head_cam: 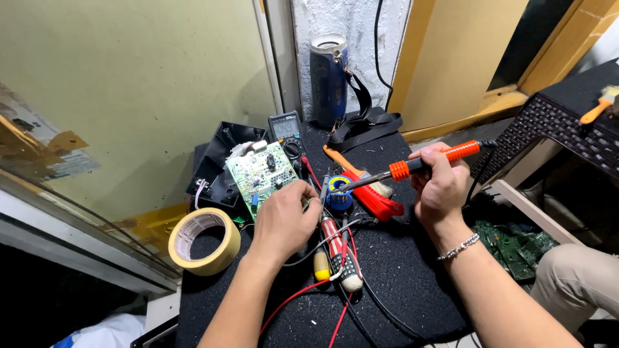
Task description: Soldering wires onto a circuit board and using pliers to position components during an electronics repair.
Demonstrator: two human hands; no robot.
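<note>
So the right hand [440, 183] grips the iron [412, 166], tip off the board [262, 176]; the left hand [284, 219] at its 5 o'clock edge pinches it. Soldering looks unfinished.

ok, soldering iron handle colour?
Orange, with a black section; soldering iron in the right hand, head view.

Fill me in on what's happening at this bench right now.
A person is soldering at a black mat. The right hand holds an orange-handled soldering iron, its tip pointing left over a small blue solder spool. The left hand rests against the edge of a green circuit board, which lies tilted on a black casing. A multimeter, tape roll and screwdrivers lie nearby.
</note>
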